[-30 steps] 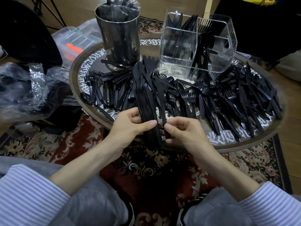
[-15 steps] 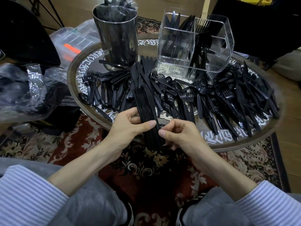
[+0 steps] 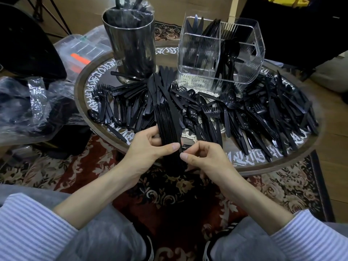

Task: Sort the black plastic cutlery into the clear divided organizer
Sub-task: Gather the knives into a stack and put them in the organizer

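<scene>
A stack of black plastic knives (image 3: 168, 119) stands on edge at the table's near rim. My left hand (image 3: 150, 147) grips its handle end, thumb across the front. My right hand (image 3: 205, 159) touches the same stack from the right with curled fingers and thumb pressing its edge. Loose black forks, spoons and knives (image 3: 254, 117) cover the round table. The clear divided organizer (image 3: 220, 53) stands at the back, with knives in its left compartment and spoons in the middle one.
A metal canister (image 3: 131, 44) holding bagged cutlery stands at the back left of the round table (image 3: 278, 164). Crumpled plastic bags (image 3: 32, 102) and a clear lidded box (image 3: 82, 51) lie to the left. A patterned rug (image 3: 169, 194) lies below.
My right hand has slid left along the table edge and closed in on the knife stack. My left hand has kept its grip on the stack.
</scene>
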